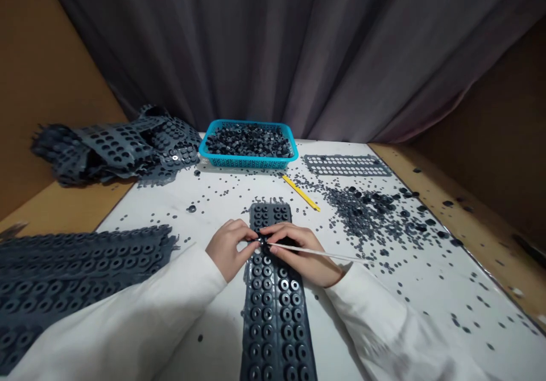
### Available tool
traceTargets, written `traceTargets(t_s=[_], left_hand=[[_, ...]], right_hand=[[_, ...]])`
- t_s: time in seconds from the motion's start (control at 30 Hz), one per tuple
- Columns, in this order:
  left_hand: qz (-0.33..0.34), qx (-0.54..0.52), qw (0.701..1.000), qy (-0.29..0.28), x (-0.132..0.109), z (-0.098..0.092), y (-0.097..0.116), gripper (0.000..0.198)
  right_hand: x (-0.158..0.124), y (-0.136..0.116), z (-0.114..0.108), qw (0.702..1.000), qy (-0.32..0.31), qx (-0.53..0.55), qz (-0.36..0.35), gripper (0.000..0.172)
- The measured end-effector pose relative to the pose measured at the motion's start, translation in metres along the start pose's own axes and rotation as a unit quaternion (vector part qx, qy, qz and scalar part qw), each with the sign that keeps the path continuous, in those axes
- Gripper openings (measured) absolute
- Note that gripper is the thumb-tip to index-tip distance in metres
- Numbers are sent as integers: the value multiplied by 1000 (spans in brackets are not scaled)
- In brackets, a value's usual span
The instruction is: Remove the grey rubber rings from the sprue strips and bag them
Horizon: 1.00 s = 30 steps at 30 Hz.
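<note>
Dark pleated curtain [273, 57] hangs behind the white work surface [213, 199], and from this remote view I log the far edge first: a blue plastic basket [247, 164] heaped with dark round pieces, a crumpled pile of punched grey sheet [115, 148] beyond the far left corner, and a flat punched grey sheet [347, 165] toward the far right corner. A yellow ruler [301, 192] lies aslant near the basket, a scatter of small dark pieces [367, 216] spreads toward the right edge, and a stack of dark perforated strips [72, 273] fills the near left corner. Centred at the near edge lies a dark perforated rubber strip [273, 318], its long axis running straight away from me toward the far edge. Step in hand, as I judge it: picking at one hole near the strip's far end. Left hand [228, 250] is curled in, fingers closed at that spot; I cannot tell whether they grip anything. Right hand [298, 253] is closed on a thin white stick [315, 251], which lies nearly across the surface, tip at the strip, butt toward the right edge. Next move, I judge, calls for keeping that tip on the hole.
</note>
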<state>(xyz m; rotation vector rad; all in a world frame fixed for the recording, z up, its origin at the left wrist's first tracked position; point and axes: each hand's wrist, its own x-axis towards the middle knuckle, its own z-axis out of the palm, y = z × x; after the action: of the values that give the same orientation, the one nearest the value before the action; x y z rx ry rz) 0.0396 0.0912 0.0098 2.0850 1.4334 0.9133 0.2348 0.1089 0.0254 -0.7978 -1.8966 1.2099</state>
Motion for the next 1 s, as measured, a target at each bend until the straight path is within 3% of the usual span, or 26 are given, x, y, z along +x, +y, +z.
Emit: traceTargets(t_s=[0.33,0.63,0.8,1.0], left_hand=[[23,-89,996,21,-4,-8,17,7],[-119,-124,985,-7,-12,-4,29,12],[-214,-219,952,-25,-14,0,30,19],[-243,-296,924,6,-19,10,27,22]], right_hand=[[-3,-13,-5,999,-10,16,-26,6],[-8,-11,-5,998,-26,55,8,7],[-9,-9,-4,997,-20,65,24,9],[-10,-4,-4,993,-8,109,49,11]])
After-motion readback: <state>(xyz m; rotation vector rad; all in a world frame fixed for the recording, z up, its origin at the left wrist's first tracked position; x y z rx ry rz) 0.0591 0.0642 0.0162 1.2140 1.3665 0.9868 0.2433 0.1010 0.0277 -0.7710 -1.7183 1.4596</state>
